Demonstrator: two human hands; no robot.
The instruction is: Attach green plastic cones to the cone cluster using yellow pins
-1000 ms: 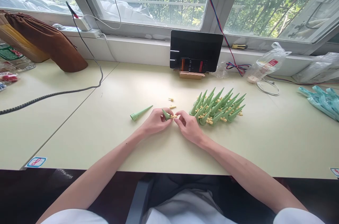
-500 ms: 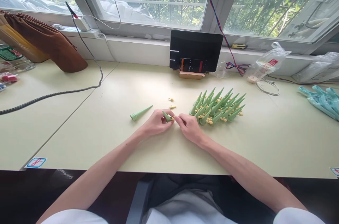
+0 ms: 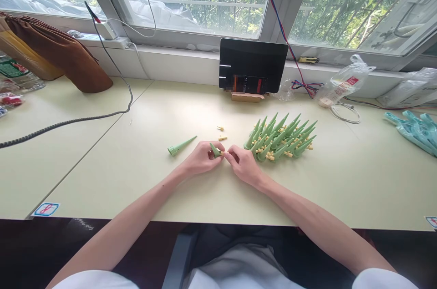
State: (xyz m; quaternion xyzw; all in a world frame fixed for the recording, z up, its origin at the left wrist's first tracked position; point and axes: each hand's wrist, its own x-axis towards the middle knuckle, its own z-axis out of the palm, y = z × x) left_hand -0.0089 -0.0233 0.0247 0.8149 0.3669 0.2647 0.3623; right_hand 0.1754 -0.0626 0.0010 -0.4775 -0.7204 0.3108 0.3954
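Observation:
My left hand [image 3: 204, 157] is closed around a green plastic cone [image 3: 215, 150], its pointed tip leaning up and left. A small yellow plastic piece [image 3: 221, 153] sticks out of the cone's side, toward my right hand [image 3: 245, 164]. The thumb and forefinger of that hand pinch at the yellow piece's end. Left of my hands lies a loose green cone [image 3: 182, 145] on its side. Two small yellow pieces, one farther back [image 3: 220, 128] and one nearer [image 3: 222, 138], rest just beyond my fingers.
Close on the right stands a cluster of green cones [image 3: 280, 136] with yellow pieces attached. A tablet [image 3: 253, 59] leans at the back, a phone [image 3: 251, 84] before it. A black cable [image 3: 78, 119] crosses the table's left side. Light-blue plastic items [image 3: 414, 129] lie far right.
My right fingers have shifted very slightly left, closer against the yellow piece. My left hand and the cone in it have hardly moved.

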